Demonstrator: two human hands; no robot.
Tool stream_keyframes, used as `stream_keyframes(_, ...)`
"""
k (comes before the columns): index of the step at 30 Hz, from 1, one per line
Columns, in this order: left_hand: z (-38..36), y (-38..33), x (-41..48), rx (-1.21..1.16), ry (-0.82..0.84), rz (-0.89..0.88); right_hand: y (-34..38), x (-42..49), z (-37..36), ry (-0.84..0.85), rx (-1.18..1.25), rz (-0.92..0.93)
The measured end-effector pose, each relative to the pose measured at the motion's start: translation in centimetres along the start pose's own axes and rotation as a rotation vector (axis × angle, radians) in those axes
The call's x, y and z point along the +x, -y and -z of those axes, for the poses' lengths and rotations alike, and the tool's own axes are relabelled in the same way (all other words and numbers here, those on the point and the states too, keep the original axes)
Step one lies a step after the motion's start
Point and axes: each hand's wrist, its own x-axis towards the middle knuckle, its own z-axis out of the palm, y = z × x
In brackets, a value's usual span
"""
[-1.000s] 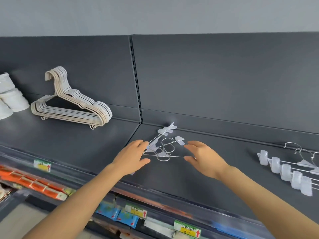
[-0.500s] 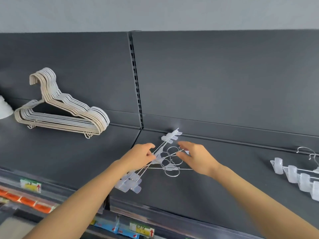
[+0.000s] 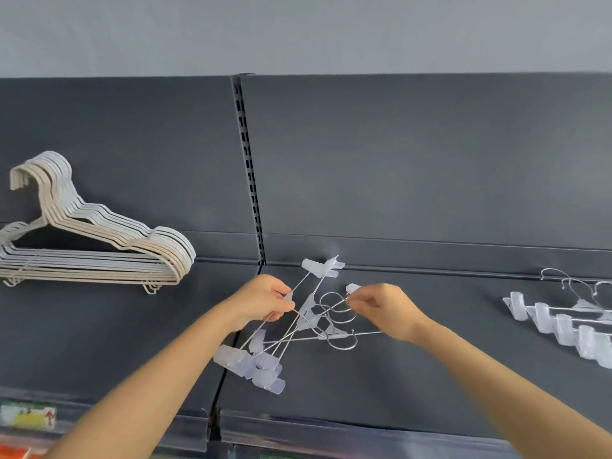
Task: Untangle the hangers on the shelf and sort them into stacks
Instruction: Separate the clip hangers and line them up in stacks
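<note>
Both the left hand (image 3: 261, 301) and the right hand (image 3: 381, 306) pinch wires of the tangled clip hangers (image 3: 298, 326), so untangling is under way and the next move probably needs a gentle pull apart.

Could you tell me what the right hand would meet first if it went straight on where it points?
The right hand points left, so likely the tangled clip hangers it pinches; the left hand lies beyond.

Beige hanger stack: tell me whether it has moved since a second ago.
No. The beige hanger stack keeps its place left of the slotted upright; only the camera shifted.
</note>
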Motion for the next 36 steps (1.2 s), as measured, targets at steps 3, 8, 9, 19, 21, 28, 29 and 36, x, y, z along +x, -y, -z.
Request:
stream_keyframes(3,0.7,0.1,-0.1,0.055,0.003,-0.046,0.3,0.1,-0.3,-0.026,-0.001,-0.030)
stream_keyframes(8,2.1,0.6,0.1,0.055,-0.073,-0.043,0.9,0.3,-0.5,-0.062,0.065,-0.102)
stream_keyframes(9,2.2,0.7,0.1,0.041,-0.079,-0.029,1.0,0.3,-0.5,-0.071,0.081,-0.118)
stream_keyframes(19,0.1,0.2,-0.2,-0.159,0.111,-0.004,0.0,0.2,0.8,-0.270,0.466,-0.328)
stream_keyframes(21,-0.7,-0.4,-0.2,-0.151,0.127,-0.015,0.4,-0.3,1.4,-0.269,0.529,-0.317)
stream_keyframes(28,-3.4,-2.5,0.4,0.044,0.079,-0.060,-0.6,-1.1,1.9,-0.217,0.187,-0.267)
stream_keyframes(29,-3.7,-2.8,0.6,0.058,0.074,-0.070,-1.1,-1.7,1.9,-0.181,0.129,-0.267)
stream_keyframes(36,-3.5,-2.3,1.2,0.046,-0.005,-0.072,-2.6,-4.5,1.8,0.140,-0.035,-0.119)
